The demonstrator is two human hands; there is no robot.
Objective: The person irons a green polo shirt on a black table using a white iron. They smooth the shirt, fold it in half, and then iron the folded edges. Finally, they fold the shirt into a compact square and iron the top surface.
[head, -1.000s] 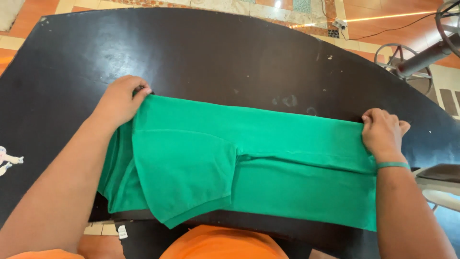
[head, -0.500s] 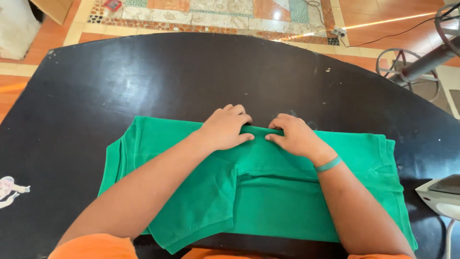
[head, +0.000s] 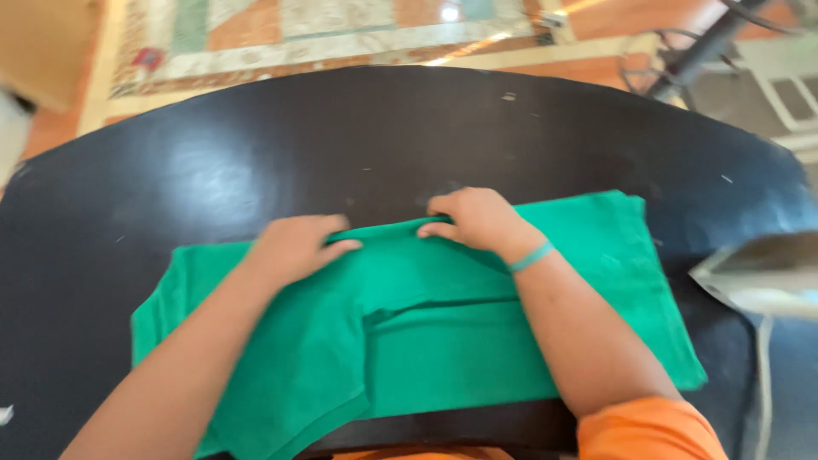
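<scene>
Green garment (head: pixel 443 341) mid-fold on the black table, both hands at its far edge.

Left hand (head: pixel 294 247) lies palm-down on the cloth, fingers together and curled over the far fold line; right hand (head: pixel 477 217), teal band (head: pixel 532 255) at the wrist, sits just beside it with fingers hooked on the same edge — true pinch or just pressing, can't tell through the motion blur. Judging by the layers: garment is already doubled lengthwise into a long strip, a sleeve or flap tucked in at the lower left, near edge hanging slightly off the black table (head: pixel 213 153). Left to do, by my read: the crosswise folds; strip is at full width, ends unfolded. Iron-like grey object (head: pixel 758 273) sits at the right edge, blurred.
</scene>
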